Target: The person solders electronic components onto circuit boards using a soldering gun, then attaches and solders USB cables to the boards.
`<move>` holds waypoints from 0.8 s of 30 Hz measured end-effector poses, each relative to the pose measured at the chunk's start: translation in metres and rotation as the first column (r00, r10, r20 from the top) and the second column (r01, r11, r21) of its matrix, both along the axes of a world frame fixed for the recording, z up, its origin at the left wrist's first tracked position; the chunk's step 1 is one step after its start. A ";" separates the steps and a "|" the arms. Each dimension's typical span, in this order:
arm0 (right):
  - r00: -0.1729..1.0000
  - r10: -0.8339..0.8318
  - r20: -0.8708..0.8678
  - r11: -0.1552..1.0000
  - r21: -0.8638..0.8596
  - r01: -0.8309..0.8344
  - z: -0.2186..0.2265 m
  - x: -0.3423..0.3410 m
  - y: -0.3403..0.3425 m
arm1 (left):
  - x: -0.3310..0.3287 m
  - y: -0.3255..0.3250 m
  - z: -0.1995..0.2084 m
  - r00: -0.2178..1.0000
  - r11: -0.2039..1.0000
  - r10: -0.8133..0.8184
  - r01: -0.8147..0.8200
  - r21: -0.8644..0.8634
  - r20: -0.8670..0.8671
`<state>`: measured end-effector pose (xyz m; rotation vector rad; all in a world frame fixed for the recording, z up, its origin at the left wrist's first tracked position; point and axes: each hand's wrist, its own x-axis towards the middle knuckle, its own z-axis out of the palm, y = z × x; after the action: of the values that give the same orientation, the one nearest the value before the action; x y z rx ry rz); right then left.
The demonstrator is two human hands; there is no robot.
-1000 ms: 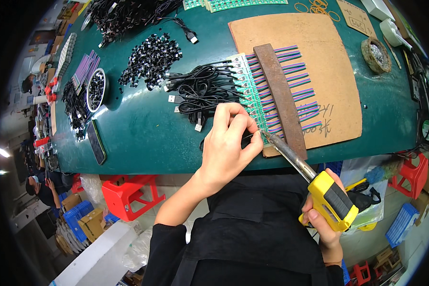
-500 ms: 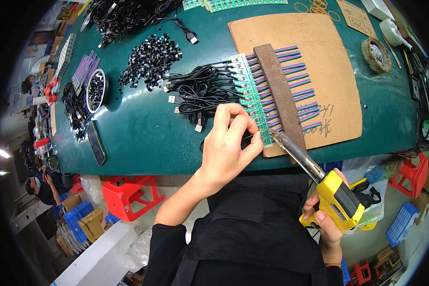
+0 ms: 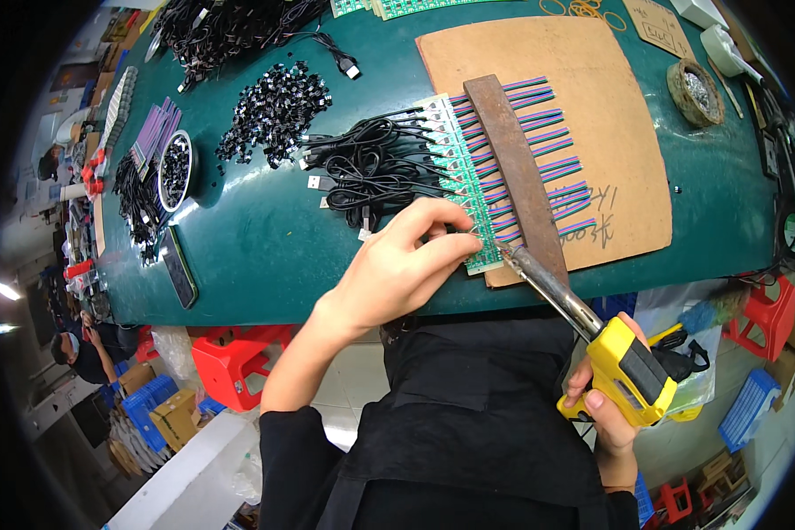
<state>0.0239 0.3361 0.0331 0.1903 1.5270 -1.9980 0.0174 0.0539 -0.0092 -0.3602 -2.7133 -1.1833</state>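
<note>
My left hand [image 3: 396, 263] is closed in a pinch, its fingertips at the near part of the strip of green circuit boards [image 3: 462, 177]. What lies between the fingertips is too small to make out. My right hand [image 3: 611, 415] grips a yellow soldering gun [image 3: 632, 371] by its handle, its metal tip reaching the boards close to the left fingertips. Black USB cables [image 3: 371, 168] run to the boards' left side. Thin multicoloured wires [image 3: 543, 137] extend from the right side, beneath a rusty metal bar [image 3: 517, 168] lying across them.
A brown cardboard sheet [image 3: 609, 106] lies under the wires. To the left are a heap of small black parts [image 3: 274, 110], a bowl [image 3: 188, 181] of similar parts and a phone [image 3: 178, 267]. At the right stands a round container [image 3: 695, 93]. Red stools [image 3: 230, 367] stand below the table.
My left hand has shifted slightly left and its fingers have re-formed their pinch at the boards. The soldering gun has barely moved, its tip staying near the boards' near end.
</note>
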 end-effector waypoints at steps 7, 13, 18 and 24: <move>0.999 0.032 -0.013 0.999 0.013 -0.032 0.000 0.001 0.000 | 0.000 -0.010 0.001 0.978 0.960 -0.174 0.143 -0.240 -0.115; 0.999 0.043 -0.004 0.998 0.051 -0.043 0.002 0.001 -0.002 | 0.002 -0.002 0.002 0.925 0.895 -0.249 0.107 -0.433 -0.286; 0.995 0.099 -0.013 0.992 0.074 -0.098 0.003 -0.001 0.000 | 0.008 0.008 0.006 0.903 0.837 -0.281 0.064 -0.543 -0.326; 1.000 0.002 -0.020 1.000 0.006 -0.002 0.002 0.002 0.000 | 0.012 0.022 0.013 0.926 0.773 -0.263 0.034 -0.633 -0.271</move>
<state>0.0259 0.3359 0.0354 0.1716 1.5446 -1.9996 0.0294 0.0762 0.0037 -0.7976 -2.6983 -0.1558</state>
